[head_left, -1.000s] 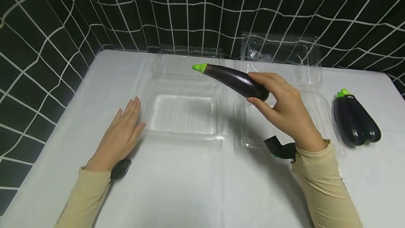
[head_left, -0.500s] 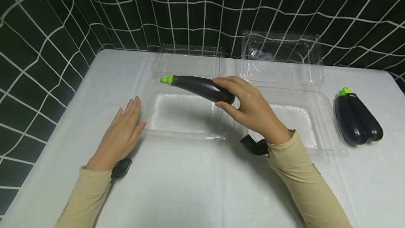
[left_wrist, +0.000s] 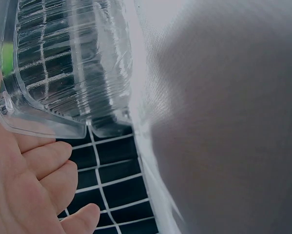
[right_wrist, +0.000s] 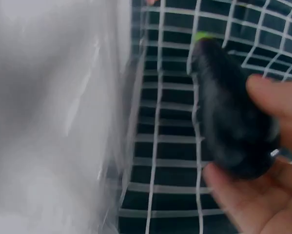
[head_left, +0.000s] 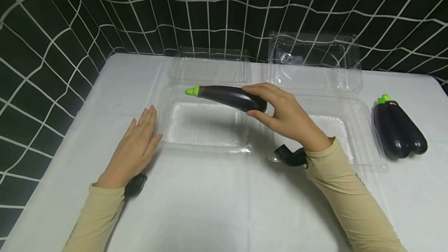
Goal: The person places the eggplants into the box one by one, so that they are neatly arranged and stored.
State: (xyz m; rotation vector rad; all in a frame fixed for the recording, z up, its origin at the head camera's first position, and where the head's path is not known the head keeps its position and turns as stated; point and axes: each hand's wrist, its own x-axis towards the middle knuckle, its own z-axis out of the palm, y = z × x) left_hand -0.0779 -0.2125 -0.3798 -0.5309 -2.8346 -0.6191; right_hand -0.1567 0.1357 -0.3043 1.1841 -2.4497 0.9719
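Observation:
My right hand (head_left: pixel 285 110) holds an eggplant (head_left: pixel 229 95) by its thick end, thumb on the near side and fingers on the far side. The green stem end points left, and the eggplant hangs above the left clear plastic container (head_left: pixel 204 149), whose lid (head_left: pixel 206 71) is folded back. In the right wrist view the eggplant (right_wrist: pixel 228 107) is blurred between thumb and fingers. With fingers straight, my left hand (head_left: pixel 134 149) lies at that container's left edge. The left wrist view has its fingers (left_wrist: pixel 50 163) beside the container wall (left_wrist: pixel 63 124); whether they touch it I cannot tell.
A second clear container (head_left: pixel 364 151) with its lid (head_left: pixel 315 63) raised stands to the right. Beyond it, two eggplants (head_left: pixel 399 129) lie side by side on the white table (head_left: pixel 196 205). White netting over a dark backing (head_left: pixel 224 14) borders the back and left.
My right hand first carried the eggplant left from over the right container and levelled it above the left one, then shifted slightly right. The left hand stays in place.

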